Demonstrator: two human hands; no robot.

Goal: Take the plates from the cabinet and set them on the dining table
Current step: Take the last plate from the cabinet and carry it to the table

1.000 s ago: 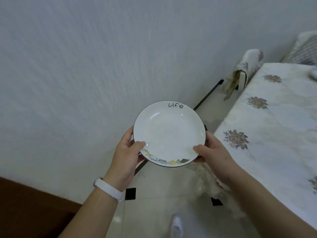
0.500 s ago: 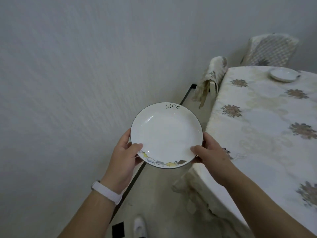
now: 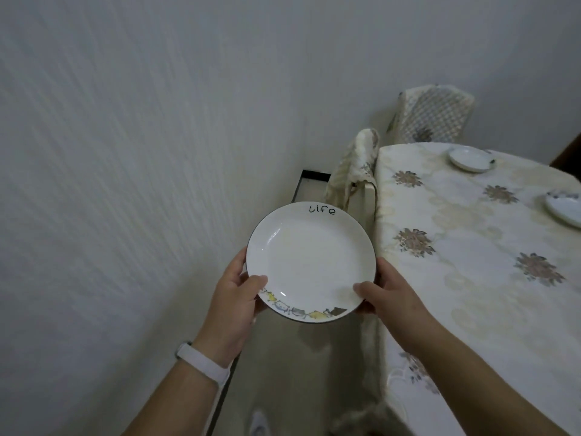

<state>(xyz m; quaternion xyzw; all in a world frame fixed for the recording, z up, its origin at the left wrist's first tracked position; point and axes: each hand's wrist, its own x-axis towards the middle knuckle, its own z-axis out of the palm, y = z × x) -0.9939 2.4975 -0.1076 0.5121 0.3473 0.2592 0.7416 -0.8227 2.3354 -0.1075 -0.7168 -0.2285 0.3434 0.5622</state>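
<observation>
A white plate (image 3: pixel 309 262) with a dark rim, the word "life" and small drawings along its near edge is held level in front of me. My left hand (image 3: pixel 234 297) grips its left edge, thumb on top. My right hand (image 3: pixel 388 294) grips its right edge the same way. The plate hangs over the floor, just left of the dining table (image 3: pixel 471 278), which wears a cream floral cloth. Two more white plates lie on the table: one at the far end (image 3: pixel 470 158), one at the right border of the view (image 3: pixel 566 209).
A pale textured wall (image 3: pixel 141 152) runs close along my left, leaving a narrow strip of floor (image 3: pixel 283 372) between it and the table. Two cloth-covered chairs stand at the table's far side: one at the corner (image 3: pixel 355 165), one behind (image 3: pixel 434 114). My shoe (image 3: pixel 259 423) shows below.
The view has swung right and forward along the wall. More of the table shows, and a second plate has appeared at its right. Both hands keep the same hold on the plate.
</observation>
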